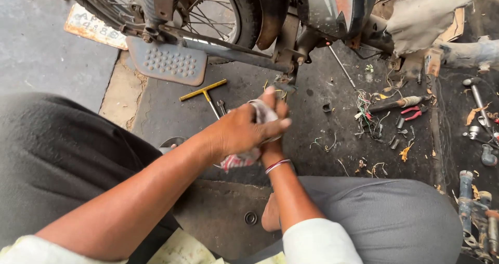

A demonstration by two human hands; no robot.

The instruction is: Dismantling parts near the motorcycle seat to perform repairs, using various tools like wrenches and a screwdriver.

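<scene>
You sit on a grimy workshop floor (322, 139) w/ both hands meeting over a crumpled cloth (260, 113), whitish w/ a red-patterned end (236, 162) hanging below. Your left hand (241, 131) lies on top, palm down, fingers (270, 100) curled closed around the cloth; the forearm crosses the frame from lower left. Your right hand (273, 144) comes up from below, mostly hidden behind the left, wrist wearing a red-and-white band (277, 165); its thumb presses against the bundle, but whether its fingers are closed on it can't be told. Anything wrapped inside the cloth isn't visible.

No box or tray shows; loose parts lie straight on the floor. Just beyond your hands: a yellow T-handle wrench (204, 92) and a small spanner (222, 107) beside it. To the right, well apart from the hands, a tangle of coloured wires (366, 113), red-handled pliers (413, 112), a screwdriver (397, 104) and small dark sleeves (397, 134). A small ring (251, 218) sits near your bare foot (270, 214).

Above, a motorcycle's spoked rear wheel (208, 9), a studded metal footplate (166, 61) and frame tube (234, 53) fill the top edge. Metal shafts (475, 212) lie at far right. Grey trousers (384, 217) cover your right knee.
</scene>
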